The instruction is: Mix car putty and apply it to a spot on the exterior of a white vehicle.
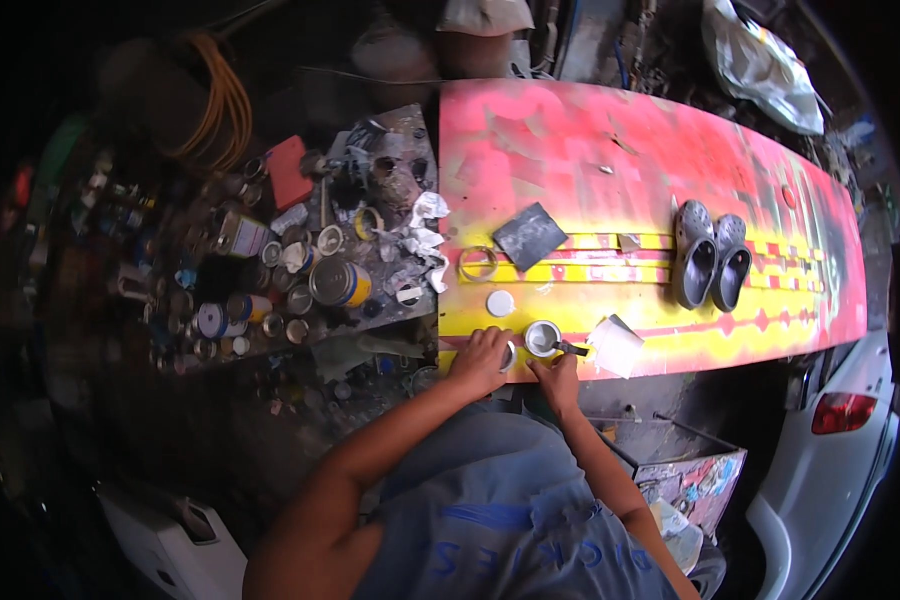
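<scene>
With whitish contents left in the open tin on the painted panel, work seems partway: the left grip curls around 1 small container; whether the right grip pinches the dark tool, I cannot tell.

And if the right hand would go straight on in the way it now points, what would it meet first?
The right hand would probably first meet the round open pale-rimmed container, just ahead of it; whether the two touch is hard to tell.
</scene>
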### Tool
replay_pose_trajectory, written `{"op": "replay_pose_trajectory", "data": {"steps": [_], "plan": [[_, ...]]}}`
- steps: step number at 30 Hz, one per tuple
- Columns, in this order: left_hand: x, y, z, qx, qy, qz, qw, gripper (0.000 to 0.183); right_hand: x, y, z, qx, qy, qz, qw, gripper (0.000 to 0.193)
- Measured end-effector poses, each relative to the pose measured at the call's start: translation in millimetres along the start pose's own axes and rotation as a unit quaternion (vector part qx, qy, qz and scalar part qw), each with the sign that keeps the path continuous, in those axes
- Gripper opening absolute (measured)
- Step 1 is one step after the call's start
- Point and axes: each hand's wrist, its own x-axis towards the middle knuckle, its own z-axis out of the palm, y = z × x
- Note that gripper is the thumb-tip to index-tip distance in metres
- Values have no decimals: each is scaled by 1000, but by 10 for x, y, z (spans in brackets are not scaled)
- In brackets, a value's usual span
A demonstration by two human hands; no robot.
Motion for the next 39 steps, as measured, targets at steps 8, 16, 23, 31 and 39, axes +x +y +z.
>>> {"op": "replay_pose_trajectory", "data": {"steps": [8,16,23,31,39], "plan": [[79,-114,233,-10,87,103,991,59,195,-19,197,105,139,-156,972,67],[369,-31,272,-8,13,119,993,57,693,221,393,172,177,-96,964,95],[395,-55,444,38,15,183,982,66,-198,282,59,174,245,-34,953,90],[169,0,329,49,56,179,981,82,-1215,2254,-133,169,419,256,855,55],[-993,-408,337,35,116,62,991,63,-1613,4383,-963,54,399,365,840,31]]}}
